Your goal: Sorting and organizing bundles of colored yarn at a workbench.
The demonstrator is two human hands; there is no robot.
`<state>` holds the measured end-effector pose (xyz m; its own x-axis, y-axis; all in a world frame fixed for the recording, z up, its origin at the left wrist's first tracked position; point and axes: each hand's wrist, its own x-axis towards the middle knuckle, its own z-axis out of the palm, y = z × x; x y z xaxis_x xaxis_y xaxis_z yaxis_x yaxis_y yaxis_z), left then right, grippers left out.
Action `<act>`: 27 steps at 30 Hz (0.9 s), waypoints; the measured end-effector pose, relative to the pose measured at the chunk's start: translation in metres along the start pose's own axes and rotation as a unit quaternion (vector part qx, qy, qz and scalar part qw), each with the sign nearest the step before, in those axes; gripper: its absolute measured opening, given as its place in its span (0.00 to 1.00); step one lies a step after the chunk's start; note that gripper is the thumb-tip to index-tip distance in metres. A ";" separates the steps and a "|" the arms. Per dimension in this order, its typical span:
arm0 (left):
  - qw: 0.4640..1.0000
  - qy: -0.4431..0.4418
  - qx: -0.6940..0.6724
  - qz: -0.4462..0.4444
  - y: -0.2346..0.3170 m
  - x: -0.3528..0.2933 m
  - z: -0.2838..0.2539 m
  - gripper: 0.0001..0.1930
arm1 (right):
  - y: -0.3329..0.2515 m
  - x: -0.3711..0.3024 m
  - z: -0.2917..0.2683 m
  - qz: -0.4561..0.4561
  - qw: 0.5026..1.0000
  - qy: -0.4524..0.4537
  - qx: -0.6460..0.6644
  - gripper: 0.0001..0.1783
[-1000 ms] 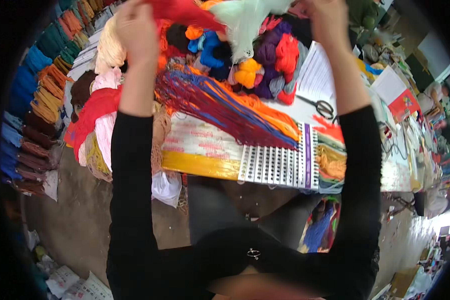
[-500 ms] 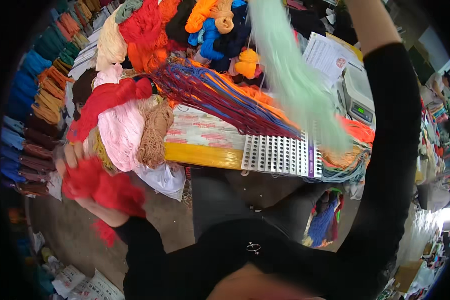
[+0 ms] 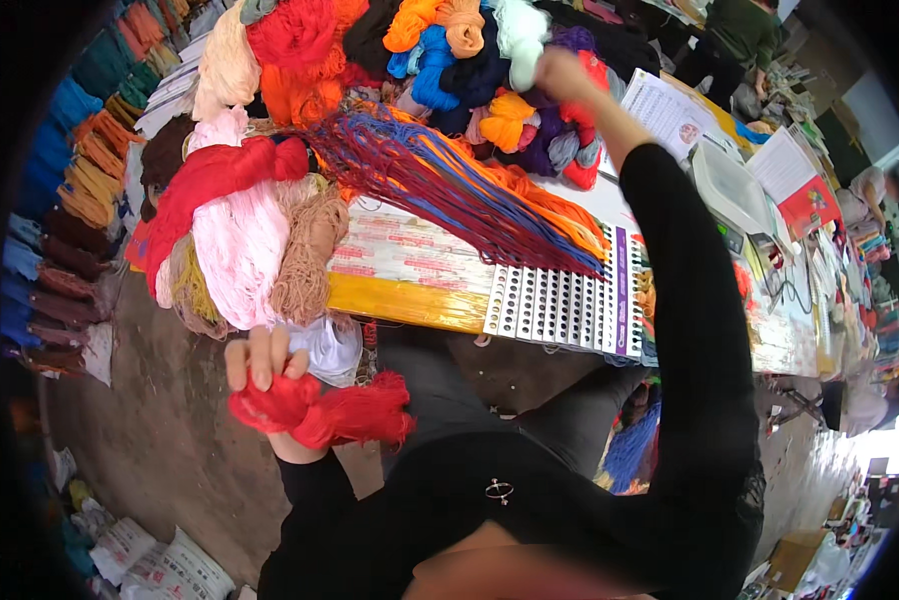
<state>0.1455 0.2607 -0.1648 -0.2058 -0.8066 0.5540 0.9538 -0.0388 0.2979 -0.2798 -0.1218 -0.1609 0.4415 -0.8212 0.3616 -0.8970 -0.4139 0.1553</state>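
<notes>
My left hand (image 3: 265, 368), low in front of the table's near left side, is closed round a red yarn skein (image 3: 355, 412). The skein's loose end hangs to the right, over my lap. At the far side of the table my right hand (image 3: 562, 76) is against a pale mint yarn skein (image 3: 522, 38) lying bunched on the pile. Motion smears its fingers, so its grip on the skein is unclear. Nearest below it are an orange-yellow skein (image 3: 507, 121) and a red skein (image 3: 581, 170).
Maroon, blue and orange strands (image 3: 460, 190) lie across the table toward a white perforated board (image 3: 560, 305). Pink (image 3: 238, 245), red and brown skeins heap at the left edge. To the right are a printed sheet (image 3: 660, 110) and a clear-lidded box (image 3: 732, 185). Hanging yarn (image 3: 75, 200) lines the far left.
The mint skein, stretched out over the table's right side before, now lies bunched at the back. My right hand has come into view there. My left hand moved right with the red skein.
</notes>
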 end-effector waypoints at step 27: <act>0.923 0.146 0.209 -0.288 -0.201 0.025 0.020 0.27 | -0.273 -0.350 -0.121 0.340 0.438 0.048 0.831 0.21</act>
<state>-0.0560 0.2603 -0.1958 -0.5265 -0.8502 -0.0045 0.5238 -0.3286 0.7859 -0.1921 0.3260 -0.2182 0.0102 -0.9892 -0.1464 0.4694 0.1340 -0.8728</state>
